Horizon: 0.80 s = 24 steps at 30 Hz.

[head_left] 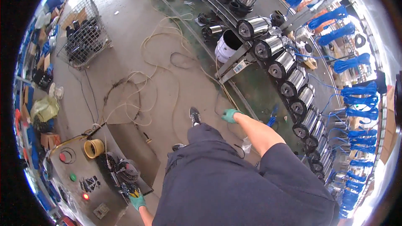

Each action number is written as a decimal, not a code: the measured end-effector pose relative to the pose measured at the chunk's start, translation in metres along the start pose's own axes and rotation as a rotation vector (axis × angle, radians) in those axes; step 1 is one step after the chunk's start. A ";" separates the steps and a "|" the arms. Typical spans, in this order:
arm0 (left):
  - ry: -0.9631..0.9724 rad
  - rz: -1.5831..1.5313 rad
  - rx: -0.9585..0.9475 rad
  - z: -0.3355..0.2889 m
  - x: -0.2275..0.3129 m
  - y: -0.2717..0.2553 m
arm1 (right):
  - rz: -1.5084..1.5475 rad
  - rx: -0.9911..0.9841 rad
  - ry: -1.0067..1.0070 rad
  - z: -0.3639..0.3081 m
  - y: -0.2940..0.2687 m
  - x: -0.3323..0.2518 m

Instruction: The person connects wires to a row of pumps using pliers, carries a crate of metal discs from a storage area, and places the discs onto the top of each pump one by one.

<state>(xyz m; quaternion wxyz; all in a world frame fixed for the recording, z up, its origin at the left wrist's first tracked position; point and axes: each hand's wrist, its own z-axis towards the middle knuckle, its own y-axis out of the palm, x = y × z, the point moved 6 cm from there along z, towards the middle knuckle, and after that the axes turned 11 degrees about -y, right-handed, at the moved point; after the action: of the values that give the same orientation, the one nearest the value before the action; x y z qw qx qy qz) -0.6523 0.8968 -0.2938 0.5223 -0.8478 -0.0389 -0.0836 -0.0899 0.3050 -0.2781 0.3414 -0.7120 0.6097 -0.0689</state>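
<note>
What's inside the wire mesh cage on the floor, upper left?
The wire mesh cage holds a heap of dark parts; their kind is unclear, and the lower layers are covered.

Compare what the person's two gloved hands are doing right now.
The left hand is low at the grey metal workbench, touching a yellow-handled tool by the dark machine parts; the right hand is stretched out in the air, nearer the row of shiny steel cylinders. The left hand's fingers curl onto the tool; the right hand appears to hold nothing. Both wear green gloves.
</note>
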 end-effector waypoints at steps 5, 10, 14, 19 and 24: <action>0.044 -0.021 0.019 0.006 -0.005 0.004 | 0.061 -0.065 0.097 -0.026 0.060 0.057; 0.090 0.165 0.069 0.009 -0.013 0.005 | 0.164 0.036 0.089 -0.033 0.052 0.030; 0.149 -0.306 -0.005 -0.005 -0.029 0.008 | 0.228 0.128 0.062 -0.011 0.022 -0.004; -0.002 -0.139 0.176 -0.048 0.002 -0.031 | 0.844 0.293 -0.032 -0.005 -0.037 -0.082; -0.231 -0.639 0.253 -0.107 -0.049 -0.010 | 0.518 -0.001 -0.413 -0.011 -0.098 -0.283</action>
<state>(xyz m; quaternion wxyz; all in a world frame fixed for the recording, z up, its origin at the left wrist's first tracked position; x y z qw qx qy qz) -0.7131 0.8070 -0.2470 0.5627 -0.7253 -0.3709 -0.1407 -0.0851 0.5614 -0.1239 0.4634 -0.5324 0.6885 0.1664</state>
